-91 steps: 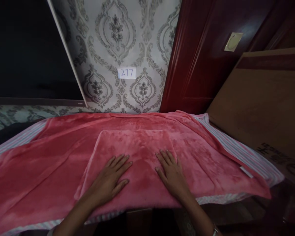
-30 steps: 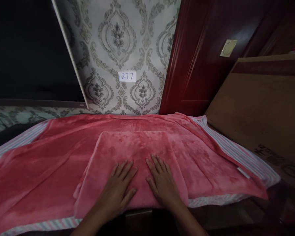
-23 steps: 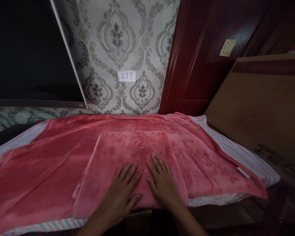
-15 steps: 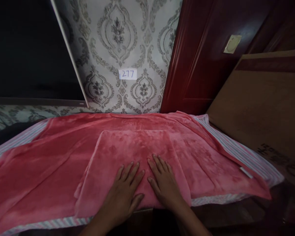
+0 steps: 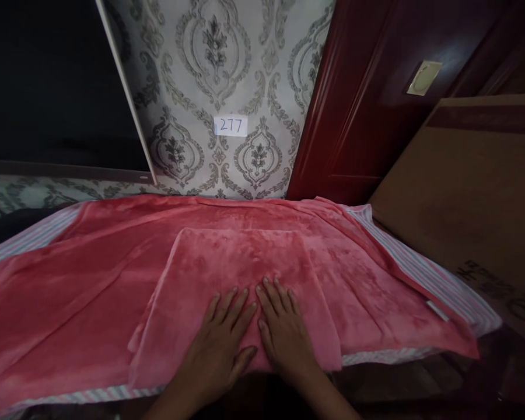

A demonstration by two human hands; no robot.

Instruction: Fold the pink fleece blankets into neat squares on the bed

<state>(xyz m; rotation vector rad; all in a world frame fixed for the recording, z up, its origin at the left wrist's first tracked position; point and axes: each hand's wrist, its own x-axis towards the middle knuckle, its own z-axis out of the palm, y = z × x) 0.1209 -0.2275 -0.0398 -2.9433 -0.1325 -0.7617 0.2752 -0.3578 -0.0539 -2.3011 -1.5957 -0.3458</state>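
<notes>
A folded red plush towel lies on a larger red blanket spread over a surface in front of me. My left hand rests flat on the folded towel's near part, fingers stretched out. My right hand lies flat beside it, fingers stretched out too. The two hands almost touch at the towel's middle. Neither hand holds anything.
A striped pink and white sheet edge shows under the blanket at the right. Patterned wallpaper with a label reading 277 stands behind. A dark red door and a large cardboard box stand at the right. A dark screen fills the upper left.
Both hands have slid inward over the folded towel, from spread apart to side by side at its middle. The towel has stayed in place.
</notes>
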